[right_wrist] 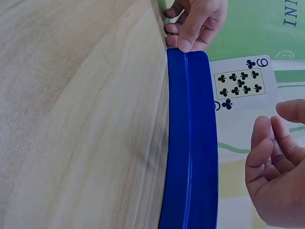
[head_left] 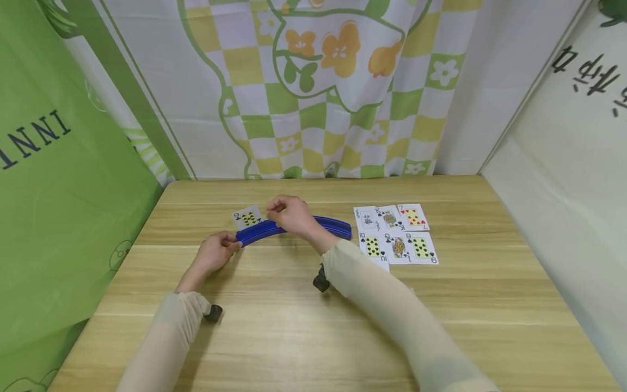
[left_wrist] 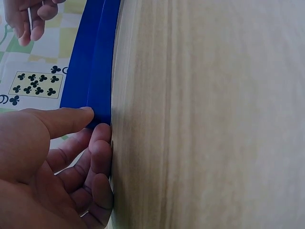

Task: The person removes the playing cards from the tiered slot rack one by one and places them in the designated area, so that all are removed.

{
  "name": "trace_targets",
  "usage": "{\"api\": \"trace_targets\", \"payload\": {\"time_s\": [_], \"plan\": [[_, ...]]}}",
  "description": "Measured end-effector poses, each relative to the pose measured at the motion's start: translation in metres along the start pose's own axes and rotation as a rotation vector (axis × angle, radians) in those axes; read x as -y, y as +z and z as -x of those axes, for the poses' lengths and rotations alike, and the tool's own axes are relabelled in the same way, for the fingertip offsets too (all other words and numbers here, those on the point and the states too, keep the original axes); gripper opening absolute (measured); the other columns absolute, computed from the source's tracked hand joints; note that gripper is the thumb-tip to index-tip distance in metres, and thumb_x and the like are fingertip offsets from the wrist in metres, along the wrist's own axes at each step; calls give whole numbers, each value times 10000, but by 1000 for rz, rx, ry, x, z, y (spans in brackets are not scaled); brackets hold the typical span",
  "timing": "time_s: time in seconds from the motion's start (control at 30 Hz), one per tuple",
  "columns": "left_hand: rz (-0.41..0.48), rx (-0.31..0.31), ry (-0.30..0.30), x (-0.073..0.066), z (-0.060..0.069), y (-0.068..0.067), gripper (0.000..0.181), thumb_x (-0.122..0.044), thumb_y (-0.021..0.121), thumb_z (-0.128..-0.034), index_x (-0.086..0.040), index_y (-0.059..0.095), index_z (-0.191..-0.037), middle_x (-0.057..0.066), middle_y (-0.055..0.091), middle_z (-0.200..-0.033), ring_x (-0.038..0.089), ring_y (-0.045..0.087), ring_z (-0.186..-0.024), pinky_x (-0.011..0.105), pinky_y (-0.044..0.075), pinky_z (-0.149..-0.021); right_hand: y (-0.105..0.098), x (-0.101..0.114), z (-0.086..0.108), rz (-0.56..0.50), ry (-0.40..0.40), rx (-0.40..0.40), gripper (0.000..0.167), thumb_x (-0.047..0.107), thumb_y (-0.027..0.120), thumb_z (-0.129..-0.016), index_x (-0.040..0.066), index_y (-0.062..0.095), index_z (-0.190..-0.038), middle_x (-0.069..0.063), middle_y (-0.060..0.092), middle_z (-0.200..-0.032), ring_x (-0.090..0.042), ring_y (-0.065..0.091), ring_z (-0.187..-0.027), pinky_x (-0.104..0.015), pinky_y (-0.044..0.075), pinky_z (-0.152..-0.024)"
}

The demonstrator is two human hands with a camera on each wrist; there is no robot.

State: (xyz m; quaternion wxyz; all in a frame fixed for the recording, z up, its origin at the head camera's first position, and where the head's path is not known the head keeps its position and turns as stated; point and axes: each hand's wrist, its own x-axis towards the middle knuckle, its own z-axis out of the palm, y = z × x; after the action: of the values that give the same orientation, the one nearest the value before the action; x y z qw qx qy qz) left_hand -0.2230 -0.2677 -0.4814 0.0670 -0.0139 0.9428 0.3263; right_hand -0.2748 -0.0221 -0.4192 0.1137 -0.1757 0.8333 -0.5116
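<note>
A curved blue playing-card holder (head_left: pixel 264 229) lies on the table, and the nine of clubs (head_left: pixel 248 216) stands upright in its left part. My left hand (head_left: pixel 213 251) pinches the holder's left end, thumb on the front face (left_wrist: pixel 90 90) and fingers curled behind and beneath. Over the holder's middle is my right hand (head_left: pixel 293 215), just right of the nine of clubs. In the right wrist view, the right hand (right_wrist: pixel 279 171) has loosely bent fingers and a gap between thumb and fingertips, with nothing held. Its forearm covers part of the holder in the head view.
Two rows of face-up cards lie right of the holder, among them a joker (head_left: pixel 367 219), the seven of hearts (head_left: pixel 413 217), the ten of spades (head_left: pixel 373 246) and the nine of spades (head_left: pixel 420 247). A patterned curtain (head_left: pixel 333 130) hangs behind the wooden table (head_left: pixel 274 337).
</note>
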Motion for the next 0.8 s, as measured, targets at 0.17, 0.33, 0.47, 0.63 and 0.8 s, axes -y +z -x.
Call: {"api": "trace_targets", "payload": {"time_s": [0.17,0.33,0.47,0.63,0.8], "plan": [[16,8,-10,1,0,0,272,-269,614,-981,-28,640,-1106,177,714,-1050,227,634,-867,274,458,-695,5,0,-4,24,-13,-2,167,248,643,-964,136,685,-1080,-47,707,-983,-278,714,-846,-241,520,-605],[21,14,-4,0,1,-1,278,-264,611,-982,-22,639,-1116,183,714,-1050,222,636,-855,274,462,-682,9,3,-8,21,-6,-12,145,267,645,-966,171,676,-1070,-11,698,-987,-153,687,-775,-253,543,-637],[15,5,3,-1,1,-1,278,-268,611,-981,-25,642,-1113,183,714,-1050,234,644,-875,282,469,-701,11,6,-12,12,-3,-14,156,260,638,-972,172,665,-1098,-11,691,-1025,-199,708,-827,-257,550,-649],[17,4,-1,-1,1,-2,272,-266,611,-981,-28,645,-1109,175,717,-1042,233,642,-870,284,469,-704,13,9,-14,33,-9,-16,181,245,626,-981,166,658,-1141,-16,692,-1096,-170,706,-832,-246,551,-652],[24,8,-5,0,0,-2,266,-263,613,-982,-30,643,-1107,171,718,-1031,217,636,-839,275,465,-683,14,11,-14,64,-18,-25,178,247,621,-991,164,656,-1145,-15,689,-1125,-114,676,-794,-248,540,-648]]}}
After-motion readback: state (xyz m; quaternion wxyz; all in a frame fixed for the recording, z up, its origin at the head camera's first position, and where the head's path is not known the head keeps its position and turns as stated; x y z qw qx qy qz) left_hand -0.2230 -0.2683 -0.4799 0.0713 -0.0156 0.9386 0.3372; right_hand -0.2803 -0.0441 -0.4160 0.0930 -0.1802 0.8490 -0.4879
